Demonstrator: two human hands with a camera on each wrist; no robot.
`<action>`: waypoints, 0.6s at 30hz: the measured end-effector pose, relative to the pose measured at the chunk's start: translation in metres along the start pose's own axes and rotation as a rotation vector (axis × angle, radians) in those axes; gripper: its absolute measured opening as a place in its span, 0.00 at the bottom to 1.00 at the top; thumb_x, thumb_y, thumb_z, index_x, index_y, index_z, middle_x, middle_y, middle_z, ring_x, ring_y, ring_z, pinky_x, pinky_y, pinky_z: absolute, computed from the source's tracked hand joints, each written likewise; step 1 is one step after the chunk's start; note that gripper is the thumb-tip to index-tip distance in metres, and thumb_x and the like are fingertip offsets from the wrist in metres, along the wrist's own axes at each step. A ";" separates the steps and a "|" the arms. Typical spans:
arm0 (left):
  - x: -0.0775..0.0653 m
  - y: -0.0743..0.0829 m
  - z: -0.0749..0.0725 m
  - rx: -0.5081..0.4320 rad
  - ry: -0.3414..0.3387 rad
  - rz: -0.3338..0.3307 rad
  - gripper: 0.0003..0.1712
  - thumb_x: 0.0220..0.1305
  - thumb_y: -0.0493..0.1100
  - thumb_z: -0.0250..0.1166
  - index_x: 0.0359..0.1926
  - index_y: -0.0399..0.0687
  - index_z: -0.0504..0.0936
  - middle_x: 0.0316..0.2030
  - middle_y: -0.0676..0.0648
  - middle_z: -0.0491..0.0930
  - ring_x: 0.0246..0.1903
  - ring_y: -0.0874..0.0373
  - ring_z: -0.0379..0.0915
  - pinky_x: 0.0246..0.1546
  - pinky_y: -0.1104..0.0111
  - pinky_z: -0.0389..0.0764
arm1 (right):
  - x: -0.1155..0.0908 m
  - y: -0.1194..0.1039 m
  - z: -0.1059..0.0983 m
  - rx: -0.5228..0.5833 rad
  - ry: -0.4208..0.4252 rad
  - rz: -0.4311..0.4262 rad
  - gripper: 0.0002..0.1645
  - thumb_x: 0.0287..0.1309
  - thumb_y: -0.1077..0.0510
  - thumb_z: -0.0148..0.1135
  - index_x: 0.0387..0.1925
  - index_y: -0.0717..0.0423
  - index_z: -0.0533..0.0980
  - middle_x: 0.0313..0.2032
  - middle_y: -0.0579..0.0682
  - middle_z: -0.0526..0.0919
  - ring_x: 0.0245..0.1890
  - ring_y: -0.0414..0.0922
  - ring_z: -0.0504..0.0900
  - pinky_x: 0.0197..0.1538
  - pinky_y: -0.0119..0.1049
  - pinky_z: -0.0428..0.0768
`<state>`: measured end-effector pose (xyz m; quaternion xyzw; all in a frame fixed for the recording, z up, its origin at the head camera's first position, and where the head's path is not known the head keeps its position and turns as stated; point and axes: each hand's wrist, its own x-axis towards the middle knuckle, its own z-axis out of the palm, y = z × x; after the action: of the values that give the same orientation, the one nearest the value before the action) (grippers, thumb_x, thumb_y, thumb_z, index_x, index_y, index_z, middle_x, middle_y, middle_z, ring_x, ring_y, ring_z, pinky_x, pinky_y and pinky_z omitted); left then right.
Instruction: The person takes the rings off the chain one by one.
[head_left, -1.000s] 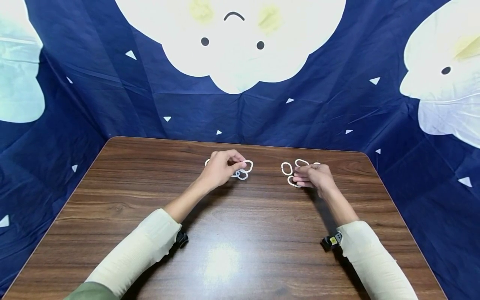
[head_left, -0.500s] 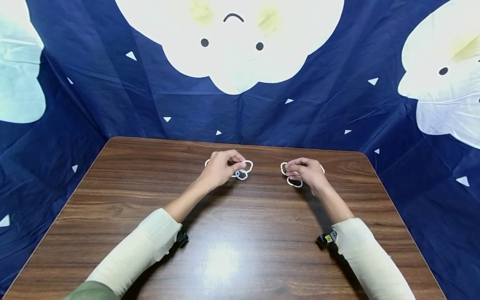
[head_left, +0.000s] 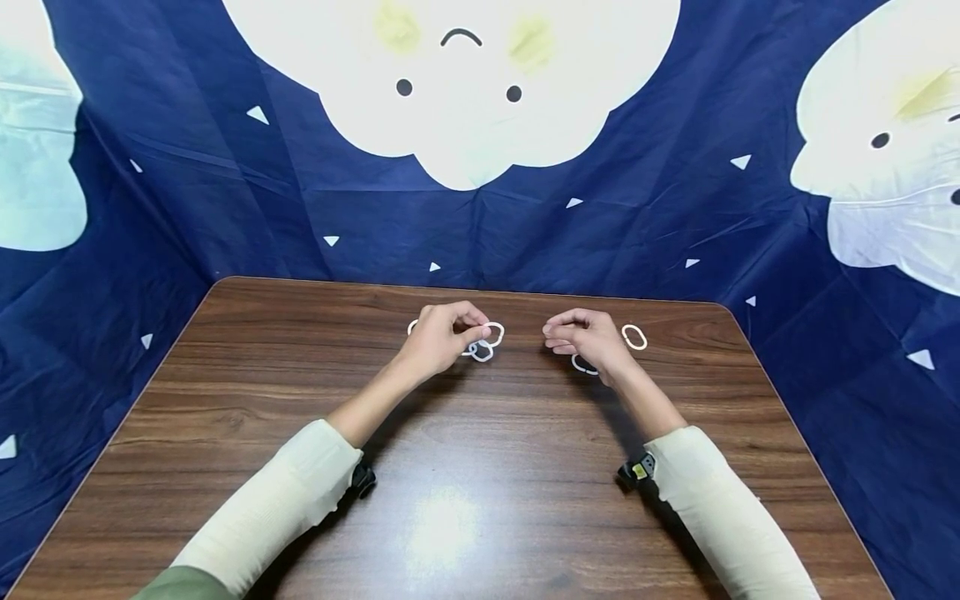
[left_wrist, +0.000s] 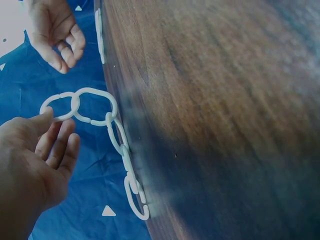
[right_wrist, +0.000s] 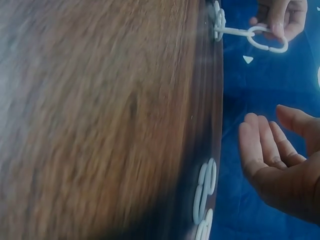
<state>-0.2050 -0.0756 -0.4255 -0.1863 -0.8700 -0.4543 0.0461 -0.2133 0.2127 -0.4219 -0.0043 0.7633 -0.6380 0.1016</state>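
On the black camera (head_left: 626, 477) at the right wrist, nearer the wearer than the chain (left_wrist: 126, 159), sits a small yellow label (head_left: 639, 471); any print on it is too small to read. The chain is made of smooth white oval links, slim and rounded, joined one through another, some showing a narrow split in the side. It is on the far part of the brown wood-grain surface (head_left: 450, 425), most of it lying there, with its end link (left_wrist: 62, 95) raised. The left hand (head_left: 438, 340) grasps that end link between thumb and fingers. The right hand (head_left: 588, 340) is to the right of the chain and apart from it, its fingers loosely bent and holding nothing. Also right of the chain lie a nearer loose link (head_left: 577, 366), partly hidden by the right hand, and a farther loose link (head_left: 625, 335). Beyond the chain hangs dark blue cloth (head_left: 480, 221) with white clouds and triangles.
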 end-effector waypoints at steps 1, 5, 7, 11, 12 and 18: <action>0.000 0.000 0.000 -0.001 0.000 0.002 0.06 0.74 0.42 0.78 0.47 0.47 0.93 0.39 0.49 0.95 0.37 0.58 0.87 0.41 0.68 0.84 | 0.000 -0.001 0.003 0.001 -0.004 -0.001 0.18 0.72 0.66 0.72 0.57 0.74 0.83 0.38 0.43 0.93 0.41 0.45 0.96 0.48 0.35 0.94; 0.000 0.000 0.000 -0.007 -0.001 0.010 0.07 0.74 0.42 0.78 0.48 0.45 0.93 0.40 0.49 0.95 0.38 0.58 0.87 0.41 0.68 0.84 | 0.001 -0.005 0.012 -0.008 -0.030 -0.025 0.18 0.72 0.66 0.73 0.57 0.75 0.83 0.41 0.47 0.94 0.44 0.49 0.97 0.51 0.40 0.94; 0.000 0.000 0.000 -0.009 -0.003 0.011 0.07 0.74 0.42 0.78 0.48 0.45 0.93 0.40 0.49 0.95 0.38 0.57 0.88 0.42 0.67 0.85 | 0.001 -0.007 0.017 -0.010 -0.043 -0.034 0.19 0.72 0.66 0.73 0.57 0.75 0.83 0.42 0.49 0.94 0.45 0.52 0.97 0.53 0.42 0.94; 0.000 0.000 0.000 -0.005 -0.003 0.009 0.07 0.74 0.41 0.78 0.49 0.44 0.93 0.41 0.48 0.95 0.39 0.56 0.89 0.43 0.66 0.86 | 0.003 -0.011 0.024 -0.014 -0.080 -0.053 0.22 0.71 0.65 0.75 0.59 0.76 0.82 0.43 0.49 0.95 0.48 0.55 0.97 0.56 0.46 0.94; 0.000 -0.001 0.000 -0.003 -0.003 0.009 0.07 0.74 0.41 0.78 0.49 0.43 0.93 0.41 0.48 0.95 0.40 0.56 0.89 0.43 0.65 0.86 | 0.003 -0.012 0.026 -0.014 -0.090 -0.058 0.23 0.71 0.65 0.75 0.60 0.77 0.82 0.43 0.49 0.95 0.48 0.56 0.97 0.57 0.47 0.94; 0.001 0.000 0.000 0.000 -0.002 0.018 0.07 0.74 0.41 0.78 0.48 0.45 0.93 0.42 0.49 0.96 0.41 0.56 0.90 0.46 0.63 0.87 | 0.006 -0.017 0.036 -0.035 -0.129 -0.099 0.25 0.69 0.64 0.77 0.60 0.78 0.82 0.39 0.48 0.95 0.44 0.48 0.96 0.57 0.48 0.94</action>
<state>-0.2057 -0.0759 -0.4255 -0.1945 -0.8683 -0.4536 0.0492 -0.2151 0.1741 -0.4120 -0.0849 0.7649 -0.6274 0.1190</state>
